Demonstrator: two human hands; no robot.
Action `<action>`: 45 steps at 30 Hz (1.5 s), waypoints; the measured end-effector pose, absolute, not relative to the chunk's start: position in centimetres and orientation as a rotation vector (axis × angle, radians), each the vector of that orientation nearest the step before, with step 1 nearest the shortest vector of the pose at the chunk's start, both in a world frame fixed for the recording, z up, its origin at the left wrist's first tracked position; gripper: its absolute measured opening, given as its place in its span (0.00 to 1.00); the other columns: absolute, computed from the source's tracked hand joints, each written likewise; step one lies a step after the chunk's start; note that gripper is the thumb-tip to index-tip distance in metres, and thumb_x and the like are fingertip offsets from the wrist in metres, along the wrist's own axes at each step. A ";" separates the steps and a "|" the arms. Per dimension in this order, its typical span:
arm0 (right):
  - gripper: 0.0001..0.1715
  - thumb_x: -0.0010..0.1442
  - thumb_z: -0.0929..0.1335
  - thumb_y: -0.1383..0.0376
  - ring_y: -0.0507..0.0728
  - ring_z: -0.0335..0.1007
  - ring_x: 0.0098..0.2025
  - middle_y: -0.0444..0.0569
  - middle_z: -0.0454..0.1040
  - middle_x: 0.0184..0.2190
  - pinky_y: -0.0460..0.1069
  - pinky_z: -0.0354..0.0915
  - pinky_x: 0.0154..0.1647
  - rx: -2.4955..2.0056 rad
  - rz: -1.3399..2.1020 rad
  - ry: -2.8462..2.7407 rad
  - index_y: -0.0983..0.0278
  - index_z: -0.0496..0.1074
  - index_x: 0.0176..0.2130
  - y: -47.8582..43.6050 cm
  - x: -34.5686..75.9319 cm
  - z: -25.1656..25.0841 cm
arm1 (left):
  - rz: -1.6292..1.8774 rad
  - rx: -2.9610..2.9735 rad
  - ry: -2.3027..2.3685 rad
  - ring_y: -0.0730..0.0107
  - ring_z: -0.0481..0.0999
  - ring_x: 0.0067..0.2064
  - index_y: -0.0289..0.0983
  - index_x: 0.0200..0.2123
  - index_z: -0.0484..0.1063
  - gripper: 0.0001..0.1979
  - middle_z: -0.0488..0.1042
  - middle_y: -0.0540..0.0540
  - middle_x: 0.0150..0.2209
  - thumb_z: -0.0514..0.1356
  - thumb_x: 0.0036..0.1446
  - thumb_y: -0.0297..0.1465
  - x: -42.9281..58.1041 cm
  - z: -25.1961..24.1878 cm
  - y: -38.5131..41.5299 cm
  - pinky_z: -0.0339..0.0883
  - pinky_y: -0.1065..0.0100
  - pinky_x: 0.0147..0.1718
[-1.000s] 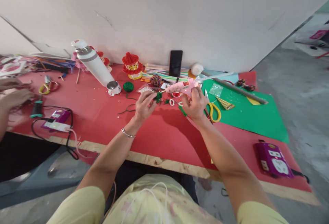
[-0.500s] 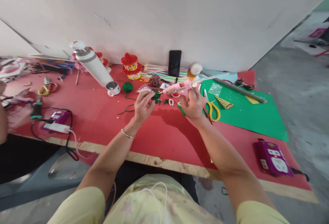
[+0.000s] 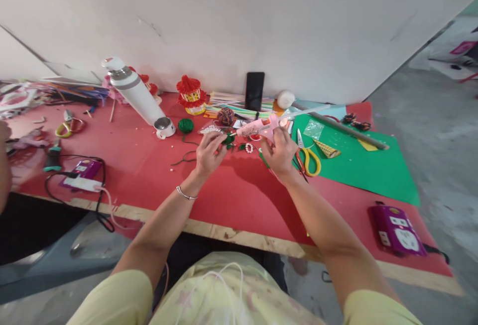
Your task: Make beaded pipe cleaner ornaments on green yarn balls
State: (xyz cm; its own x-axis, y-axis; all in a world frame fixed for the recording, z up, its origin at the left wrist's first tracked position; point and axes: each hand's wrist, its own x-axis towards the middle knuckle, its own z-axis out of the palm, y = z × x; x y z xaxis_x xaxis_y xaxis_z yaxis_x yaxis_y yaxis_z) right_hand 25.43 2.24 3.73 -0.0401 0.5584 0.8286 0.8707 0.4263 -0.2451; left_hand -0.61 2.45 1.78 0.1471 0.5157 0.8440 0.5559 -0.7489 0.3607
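Note:
My right hand (image 3: 281,152) is closed round the grip of a pink glue gun (image 3: 257,127), whose nozzle points left. The nozzle tip sits right at a small green craft piece (image 3: 228,140) that my left hand (image 3: 208,153) pinches between its fingertips. Both hands hover just above the red table (image 3: 149,165), near its middle. A silver bangle circles my left wrist. A little ring of white beads (image 3: 249,148) lies on the table between my hands.
Yellow-handled scissors (image 3: 309,158) lie on a green sheet (image 3: 358,165) right of my hand. A white bottle (image 3: 131,90), metal cup (image 3: 164,127), green yarn ball (image 3: 185,125), red paper lantern (image 3: 191,95) and black phone (image 3: 255,91) stand behind. Purple power strips (image 3: 396,223) (image 3: 82,171) flank me. Another person's hand (image 3: 4,131) shows far left.
My hands and the glue gun have barely shifted. The other person's hands at the far left have pulled back toward the picture's edge.

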 end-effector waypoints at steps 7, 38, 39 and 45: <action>0.18 0.65 0.66 0.58 0.62 0.76 0.43 0.57 0.78 0.41 0.52 0.67 0.38 -1.300 -0.408 -1.732 0.65 0.71 0.51 2.0 25.2 3.8 | -1.719 -2.301 -1.113 0.64 0.77 0.48 0.41 0.54 0.76 0.13 0.75 0.40 0.49 0.59 0.67 0.32 -0.3 2.1 2.2 0.79 0.70 0.33; 0.23 0.67 0.66 0.58 0.61 0.77 0.41 0.56 0.78 0.41 0.51 0.69 0.36 -1.288 -0.504 -1.737 0.64 0.71 0.58 1.8 24.9 2.9 | -1.821 -2.204 -1.198 0.67 0.78 0.45 0.37 0.50 0.77 0.12 0.75 0.40 0.47 0.62 0.66 0.33 0.3 2.2 1.9 0.77 0.72 0.31; 0.22 0.67 0.66 0.58 0.61 0.77 0.40 0.55 0.78 0.41 0.51 0.68 0.37 -1.291 -0.512 -1.730 0.64 0.71 0.56 1.9 25.1 2.9 | -1.834 -2.190 -1.180 0.66 0.78 0.46 0.37 0.50 0.76 0.12 0.75 0.40 0.47 0.62 0.66 0.33 0.2 2.4 1.9 0.77 0.72 0.32; 0.17 0.67 0.66 0.54 0.62 0.77 0.42 0.57 0.77 0.41 0.53 0.69 0.39 -1.398 -0.458 -1.598 0.64 0.72 0.48 2.7 25.8 2.9 | -1.800 -2.117 -1.203 0.65 0.78 0.48 0.36 0.50 0.77 0.11 0.76 0.40 0.47 0.62 0.65 0.31 -0.4 2.8 2.2 0.77 0.72 0.32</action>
